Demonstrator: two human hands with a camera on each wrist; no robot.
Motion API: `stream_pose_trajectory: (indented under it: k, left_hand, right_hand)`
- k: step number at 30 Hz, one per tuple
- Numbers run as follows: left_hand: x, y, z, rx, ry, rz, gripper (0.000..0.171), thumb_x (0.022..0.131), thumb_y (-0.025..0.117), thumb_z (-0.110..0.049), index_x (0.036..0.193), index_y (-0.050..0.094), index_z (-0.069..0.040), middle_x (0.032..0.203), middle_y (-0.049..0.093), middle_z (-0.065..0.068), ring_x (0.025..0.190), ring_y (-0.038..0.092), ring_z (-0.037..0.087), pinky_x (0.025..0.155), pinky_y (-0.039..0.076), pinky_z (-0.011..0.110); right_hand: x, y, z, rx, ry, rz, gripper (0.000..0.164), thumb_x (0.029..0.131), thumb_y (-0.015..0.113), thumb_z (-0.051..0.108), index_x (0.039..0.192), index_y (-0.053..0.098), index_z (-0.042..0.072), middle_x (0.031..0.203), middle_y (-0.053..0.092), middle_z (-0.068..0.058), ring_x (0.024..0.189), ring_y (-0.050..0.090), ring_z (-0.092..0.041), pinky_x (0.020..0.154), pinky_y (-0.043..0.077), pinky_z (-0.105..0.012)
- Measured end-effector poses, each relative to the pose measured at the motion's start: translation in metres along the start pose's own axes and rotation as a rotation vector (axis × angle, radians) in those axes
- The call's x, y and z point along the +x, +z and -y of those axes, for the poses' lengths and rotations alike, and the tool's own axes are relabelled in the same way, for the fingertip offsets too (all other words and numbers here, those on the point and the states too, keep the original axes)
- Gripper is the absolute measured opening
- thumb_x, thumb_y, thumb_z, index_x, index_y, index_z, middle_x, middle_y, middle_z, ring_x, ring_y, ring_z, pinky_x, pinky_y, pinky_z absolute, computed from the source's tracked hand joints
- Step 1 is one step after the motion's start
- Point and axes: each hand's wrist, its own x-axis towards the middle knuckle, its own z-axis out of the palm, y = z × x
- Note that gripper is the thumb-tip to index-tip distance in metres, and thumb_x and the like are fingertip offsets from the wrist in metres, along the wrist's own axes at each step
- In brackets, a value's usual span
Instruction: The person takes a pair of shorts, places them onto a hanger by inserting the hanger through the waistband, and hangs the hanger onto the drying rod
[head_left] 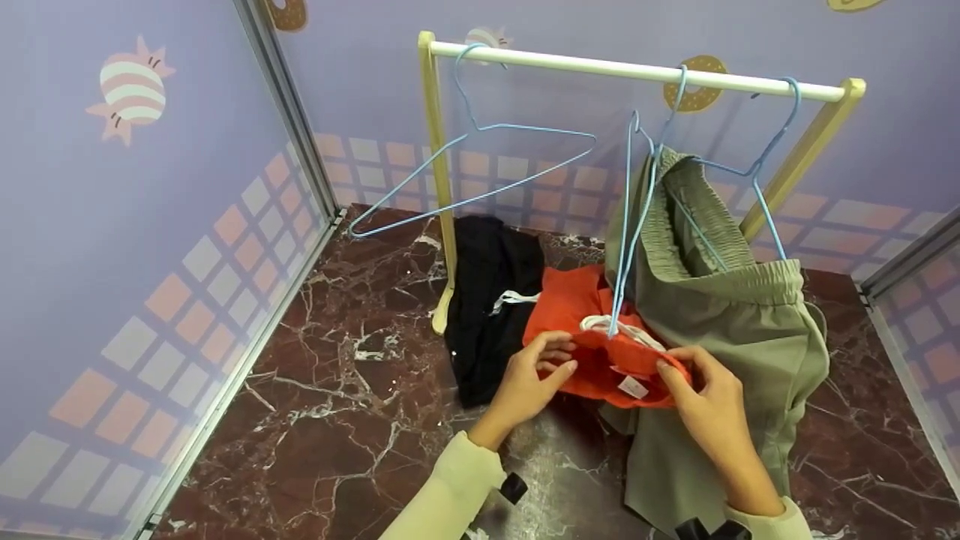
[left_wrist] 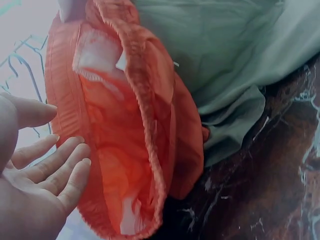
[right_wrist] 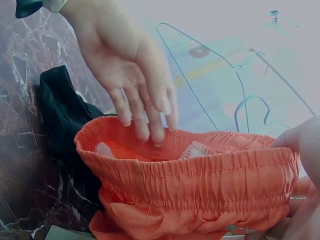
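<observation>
Orange elastic-waisted bottoms (head_left: 570,300), with a white drawstring and a white label (head_left: 634,386) inside, have their waistband open toward me. My right hand (head_left: 709,397) pinches the waistband's right side, thumb on the inner face. My left hand (head_left: 536,379) is at the left side; in the left wrist view its fingers (left_wrist: 65,165) are extended and spread beside the waistband. Whether they touch it, I cannot tell. A blue wire hanger (head_left: 646,210), seen nearly edge-on, hangs from the rail; its near lower corner reaches the waistband by the drawstring.
Olive-green trousers (head_left: 720,337) hang on another blue hanger (head_left: 772,142) at the right. A bare blue hanger (head_left: 472,199) hangs at the left of the white rail (head_left: 637,70). Black clothing (head_left: 487,315) with a white cord lies by the rack's left leg (head_left: 442,187).
</observation>
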Motion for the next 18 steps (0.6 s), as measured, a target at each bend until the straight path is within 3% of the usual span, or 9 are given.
stream_pose_trajectory:
  k: [4,8,15,18]
  left_hand:
    - [0.002,-0.003,0.003,0.033,-0.004,-0.019,0.035,0.086,0.060,-0.005,0.118,0.051,0.003,0.108,0.061,0.018,0.096,0.060,0.034,0.077,0.051,0.032]
    - [0.004,-0.006,0.008,0.055,-0.042,-0.056,0.034,0.084,0.062,-0.004,0.115,0.052,0.003,0.103,0.063,0.018,0.088,0.062,0.030,0.071,0.051,0.033]
    - [0.011,-0.007,0.051,0.175,-0.121,-0.152,0.032,0.079,0.069,-0.011,0.108,0.055,-0.009,0.086,0.065,0.004,0.066,0.057,0.009,0.058,0.044,0.017]
    - [0.010,-0.006,0.054,0.227,-0.137,-0.166,0.033,0.079,0.070,-0.011,0.107,0.055,-0.010,0.081,0.063,0.001,0.062,0.054,0.009,0.058,0.043,0.018]
  right_hand:
    - [-0.003,-0.005,0.019,0.019,0.033,0.012,0.006,0.081,0.066,0.008,0.086,0.066,0.006,0.068,0.058,0.001,0.058,0.046,-0.002,0.053,0.037,-0.016]
    - [-0.004,-0.007,0.023,0.037,0.045,0.026,0.006,0.082,0.065,0.008,0.087,0.065,0.005,0.068,0.058,0.001,0.058,0.047,-0.002,0.053,0.039,-0.016]
    - [-0.004,-0.009,0.022,0.072,0.066,0.045,0.004,0.082,0.065,0.008,0.084,0.065,0.005,0.067,0.058,0.003,0.058,0.048,-0.002,0.052,0.039,-0.018]
    - [-0.004,-0.009,0.022,0.109,0.070,0.060,0.004,0.082,0.065,0.007,0.083,0.065,0.003,0.067,0.059,0.002,0.058,0.048,-0.002,0.053,0.039,-0.018]
